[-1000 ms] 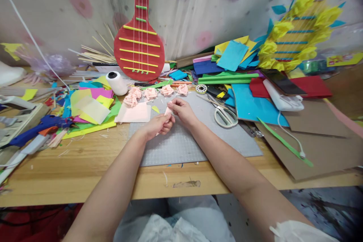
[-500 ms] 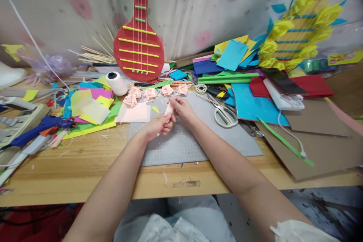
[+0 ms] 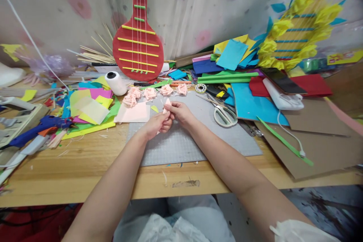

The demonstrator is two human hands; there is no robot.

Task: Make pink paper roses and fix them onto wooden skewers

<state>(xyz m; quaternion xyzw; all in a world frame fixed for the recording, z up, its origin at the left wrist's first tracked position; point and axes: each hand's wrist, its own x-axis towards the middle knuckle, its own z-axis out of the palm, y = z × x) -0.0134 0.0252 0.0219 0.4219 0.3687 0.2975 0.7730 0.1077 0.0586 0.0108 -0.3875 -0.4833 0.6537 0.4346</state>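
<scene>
Both hands meet over the grey cutting mat and pinch one small pink paper strip. My left hand grips its lower part. My right hand holds its upper end with the fingertips. Behind the hands, several finished pink paper roses sit in a row. A flat pink paper sheet lies just left of the hands.
Scissors lie on the mat's right side. A white thread spool, a blue glue gun and loose coloured sheets crowd the left. Coloured paper stacks, a phone, a white charger and brown cardboard fill the right.
My right hand has drawn down and left toward my left hand, so the two hands now touch around the pink strip. The strip's tip sticks up between them.
</scene>
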